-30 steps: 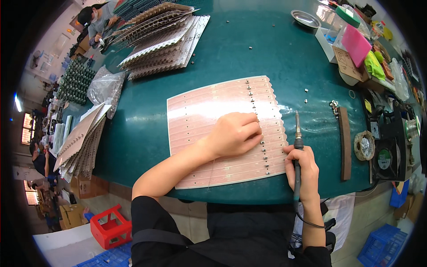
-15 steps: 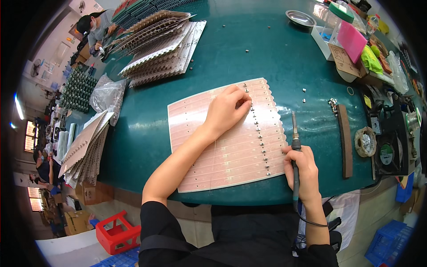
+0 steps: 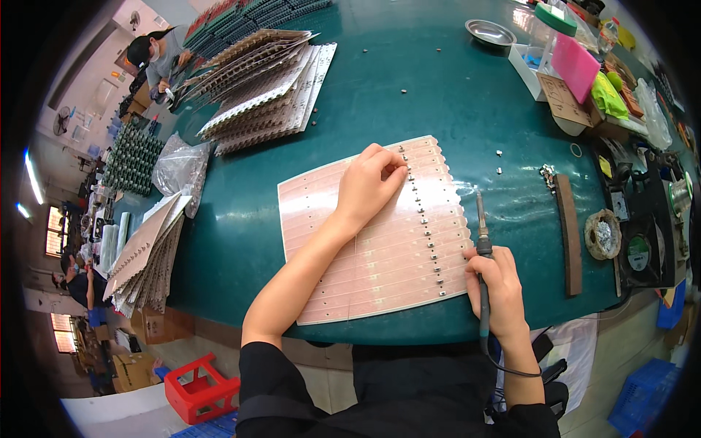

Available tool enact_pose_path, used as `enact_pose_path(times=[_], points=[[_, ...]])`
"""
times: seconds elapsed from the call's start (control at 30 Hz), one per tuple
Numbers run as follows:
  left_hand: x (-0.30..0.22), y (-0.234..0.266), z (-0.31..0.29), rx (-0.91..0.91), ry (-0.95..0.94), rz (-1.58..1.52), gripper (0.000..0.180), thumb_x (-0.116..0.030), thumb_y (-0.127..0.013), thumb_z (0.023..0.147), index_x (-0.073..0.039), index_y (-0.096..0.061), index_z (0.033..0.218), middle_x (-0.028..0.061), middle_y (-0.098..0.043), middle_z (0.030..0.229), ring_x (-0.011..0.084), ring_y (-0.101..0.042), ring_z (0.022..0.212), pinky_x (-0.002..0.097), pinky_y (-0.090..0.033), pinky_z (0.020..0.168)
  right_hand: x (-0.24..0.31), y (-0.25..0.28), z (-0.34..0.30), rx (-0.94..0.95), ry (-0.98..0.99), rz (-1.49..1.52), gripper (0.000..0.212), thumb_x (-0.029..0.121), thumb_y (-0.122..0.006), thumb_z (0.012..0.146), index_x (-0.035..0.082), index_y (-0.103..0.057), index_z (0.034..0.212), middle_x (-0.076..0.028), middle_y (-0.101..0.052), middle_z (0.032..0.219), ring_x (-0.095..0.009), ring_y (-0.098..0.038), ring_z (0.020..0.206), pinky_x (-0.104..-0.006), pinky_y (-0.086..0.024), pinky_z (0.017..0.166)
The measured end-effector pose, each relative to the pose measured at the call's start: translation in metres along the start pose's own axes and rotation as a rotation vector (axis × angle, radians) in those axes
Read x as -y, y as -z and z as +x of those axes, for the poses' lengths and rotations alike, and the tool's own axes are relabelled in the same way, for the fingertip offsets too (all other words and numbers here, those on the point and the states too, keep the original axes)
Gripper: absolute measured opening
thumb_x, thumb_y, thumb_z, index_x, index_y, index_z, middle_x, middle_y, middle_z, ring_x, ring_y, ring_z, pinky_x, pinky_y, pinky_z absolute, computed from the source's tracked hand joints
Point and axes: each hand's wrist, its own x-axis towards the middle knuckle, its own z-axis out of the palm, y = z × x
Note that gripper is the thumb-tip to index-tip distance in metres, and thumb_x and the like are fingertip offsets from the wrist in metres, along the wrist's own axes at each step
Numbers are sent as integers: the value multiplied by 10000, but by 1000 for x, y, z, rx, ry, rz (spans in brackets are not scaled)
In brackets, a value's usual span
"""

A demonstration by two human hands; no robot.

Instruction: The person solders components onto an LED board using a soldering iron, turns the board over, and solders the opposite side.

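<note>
A pale pink panel of joined circuit-board strips [image 3: 343, 270] lies on the green table, its right edge scalloped. Small metal components [image 3: 427, 235] run in a row down its right part. Over the panel's far half rests my left hand [image 3: 367, 186], thumb and fingers pinched together beside the top of that row. Whatever is in the pinch is too small to make out. My right hand [image 3: 500, 288] is closed round the handle of a soldering iron [image 3: 484, 248] just off the panel's right edge. Its metal tip points away from me, apart from the panel, with a wisp of smoke near it.
Stacked panels [image 3: 270, 87] stand at the far left, more [image 3: 150, 255] at the left edge. On the right lie a dark bar [image 3: 567, 233], loose small parts [image 3: 548, 175], a round tip-cleaning dish [image 3: 602, 233] and a solder spool [image 3: 680, 197]. A metal dish [image 3: 491, 32] sits far right.
The whole view has shifted slightly. My left hand has crept a little toward the panel's far edge along the row. The soldering iron stays in my right hand beside the panel.
</note>
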Motion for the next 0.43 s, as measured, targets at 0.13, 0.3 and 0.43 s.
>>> enact_pose_path(times=[0.13,0.3,0.43], points=[[-1,-4,0,2,25,32,114,-139,-685,843,-35,-702,887,92,-626,862,209,-633,736,325,-503,675,-1,1,0,4,3,-22,345,-124,-675,684,46,-569,966,-126,-639,996,-326,-586,904,-390,-505,769],[0,6,3,-51,33,-18,179,-108,-658,855,-44,-711,1014,107,-609,839,211,-620,731,332,-498,676,0,0,-1,-7,-6,-11,347,-126,-674,684,48,-573,967,-129,-640,998,-328,-586,901,-390,-505,769],[2,0,0,-1,37,37,251,-95,-642,861,-45,-700,1101,101,-618,893,187,-619,754,323,-506,701,0,-1,-2,-5,-14,-6,351,-119,-674,693,53,-575,983,-132,-639,1000,-334,-585,906,-394,-506,782]])
